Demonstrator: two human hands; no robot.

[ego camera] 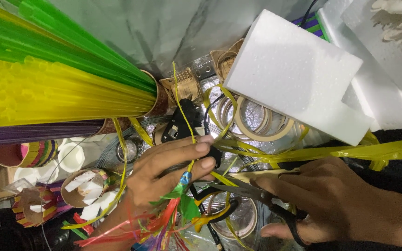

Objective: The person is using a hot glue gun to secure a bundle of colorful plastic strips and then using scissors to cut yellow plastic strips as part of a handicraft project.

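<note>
While left hand (168, 169) pinches one strip bundle (182, 186), right hand (324, 195) holds one scissors (243, 190).

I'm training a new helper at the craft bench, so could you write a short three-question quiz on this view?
1. True or false: the right hand holds scissors.
2. What does the left hand pinch between its fingertips?
A. a yellow strip
B. a roll of tape
C. a foam block
3. Fill in: the white foam block lies partly over the rolls of ____.

Key
1. True; the fingers go through the black handles, and the blades point towards the left hand.
2. A; the thin yellow strip rises from the fingertips above a bunch of coloured strips.
3. tape
</note>
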